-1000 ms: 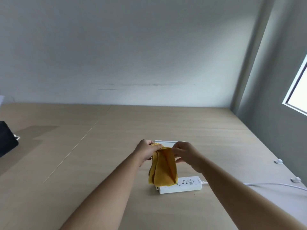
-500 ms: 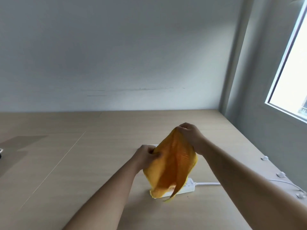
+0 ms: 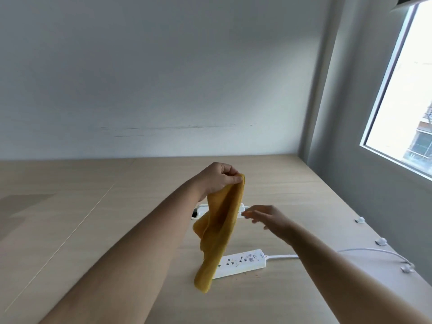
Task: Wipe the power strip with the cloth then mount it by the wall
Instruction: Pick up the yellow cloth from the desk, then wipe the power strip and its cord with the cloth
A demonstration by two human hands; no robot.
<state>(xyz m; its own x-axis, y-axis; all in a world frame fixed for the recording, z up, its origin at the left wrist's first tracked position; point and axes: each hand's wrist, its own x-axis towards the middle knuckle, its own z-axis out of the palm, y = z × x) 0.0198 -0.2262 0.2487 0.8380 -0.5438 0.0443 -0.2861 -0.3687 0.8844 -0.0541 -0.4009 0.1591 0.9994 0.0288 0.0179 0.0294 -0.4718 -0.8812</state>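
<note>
A yellow cloth (image 3: 219, 232) hangs down from my left hand (image 3: 217, 178), which pinches its top corner above the table. Its lower end covers the left end of the white power strip (image 3: 243, 261) lying flat on the wooden table (image 3: 93, 230). The strip's white cable (image 3: 364, 250) runs off to the right. My right hand (image 3: 268, 218) hovers to the right of the cloth, fingers spread, blurred and holding nothing. Behind the cloth a white mounting bracket (image 3: 198, 209) lies on the table, mostly hidden.
Small white cable clips (image 3: 359, 220) (image 3: 381, 241) (image 3: 407, 268) sit along the table's right edge by the grey wall (image 3: 374, 195). A window (image 3: 406, 90) is at the upper right. The white back wall (image 3: 163, 78) meets the table's far edge.
My right hand has let go of the cloth and dropped to the right. My left hand has risen, so the cloth now hangs from it alone in a narrow fold.
</note>
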